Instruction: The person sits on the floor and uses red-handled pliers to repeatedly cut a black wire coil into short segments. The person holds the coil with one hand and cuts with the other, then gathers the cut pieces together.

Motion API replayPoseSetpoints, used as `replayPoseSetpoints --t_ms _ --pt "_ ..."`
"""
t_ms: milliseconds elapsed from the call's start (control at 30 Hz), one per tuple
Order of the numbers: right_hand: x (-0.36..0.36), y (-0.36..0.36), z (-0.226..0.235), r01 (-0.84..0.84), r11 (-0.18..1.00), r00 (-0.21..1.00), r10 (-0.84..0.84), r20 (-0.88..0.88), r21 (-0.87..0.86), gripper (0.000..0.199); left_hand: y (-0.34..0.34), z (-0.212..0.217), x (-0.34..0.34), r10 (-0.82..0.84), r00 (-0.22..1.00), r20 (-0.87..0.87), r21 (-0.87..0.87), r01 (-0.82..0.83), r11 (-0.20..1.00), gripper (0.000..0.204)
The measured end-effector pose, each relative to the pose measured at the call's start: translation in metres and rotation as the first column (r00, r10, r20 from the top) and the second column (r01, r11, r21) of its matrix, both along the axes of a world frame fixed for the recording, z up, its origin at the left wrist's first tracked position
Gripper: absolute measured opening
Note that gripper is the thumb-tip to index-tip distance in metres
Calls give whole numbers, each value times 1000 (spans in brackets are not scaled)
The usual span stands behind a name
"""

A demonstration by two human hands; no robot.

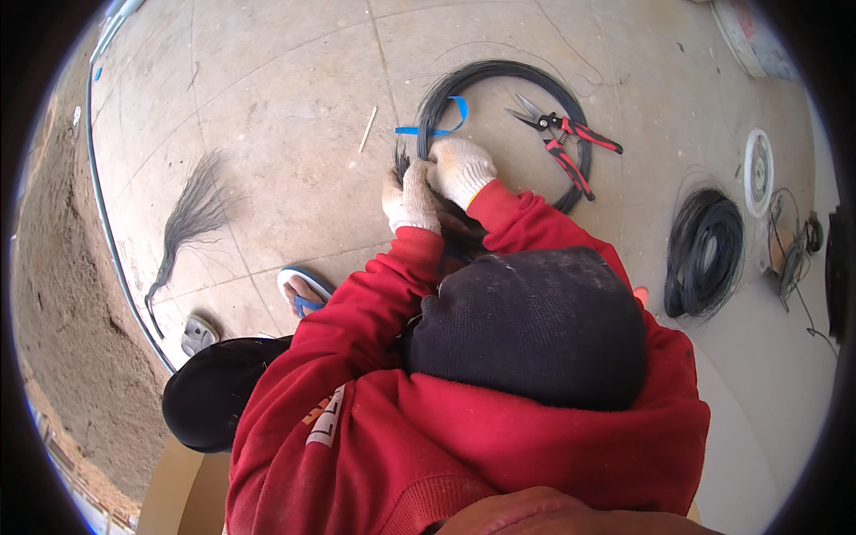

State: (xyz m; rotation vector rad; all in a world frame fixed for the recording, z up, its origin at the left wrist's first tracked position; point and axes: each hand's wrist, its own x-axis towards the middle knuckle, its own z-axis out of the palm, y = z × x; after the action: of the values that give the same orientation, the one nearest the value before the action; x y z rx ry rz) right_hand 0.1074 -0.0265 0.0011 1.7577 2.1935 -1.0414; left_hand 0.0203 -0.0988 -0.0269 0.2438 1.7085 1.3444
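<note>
Both my hands wear white knit gloves and red sleeves. My left hand point(412, 198) is closed around a short bundle of dark wire ends point(400, 160) that sticks up past the fingers. Close beside it, my right hand point(463, 170) is closed on the left side of a large coil of dark wire point(499, 69) lying on the floor. A blue strap point(458, 109) loops by the coil just above my hands. Red-and-black handled shears point(563, 134) lie across the coil's right side, blades apart. What sits beneath my hands is partly hidden.
A loose bundle of cut wires point(192, 209) lies at left. Another wire coil point(706, 250) and a white ring-shaped spool point(759, 173) are at right. A thin pale stick point(367, 129) rests on the tiled floor. A dark hose point(105, 205) edges the dirt. My sandaled foot point(303, 292) is near.
</note>
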Motion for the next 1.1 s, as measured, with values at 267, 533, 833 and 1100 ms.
replayPoseSetpoints --t_ms 267,533,833,1100 --pt "14 -6 6 129 990 985 -134 -106 -50 39 17 36 -1 -106 993 -54 -125 98 987 31" --pt "21 -10 13 180 983 951 -185 -248 -44 37 16 23 -6 -104 995 3 -173 103 979 24" --pt "29 -9 7 171 975 946 -203 -251 -143 43 17 27 -12 -36 979 203 -150 67 986 24" --pt "29 -8 -10 476 833 651 -549 -524 -282 35 16 32 -7 -105 987 125 -135 121 983 27"
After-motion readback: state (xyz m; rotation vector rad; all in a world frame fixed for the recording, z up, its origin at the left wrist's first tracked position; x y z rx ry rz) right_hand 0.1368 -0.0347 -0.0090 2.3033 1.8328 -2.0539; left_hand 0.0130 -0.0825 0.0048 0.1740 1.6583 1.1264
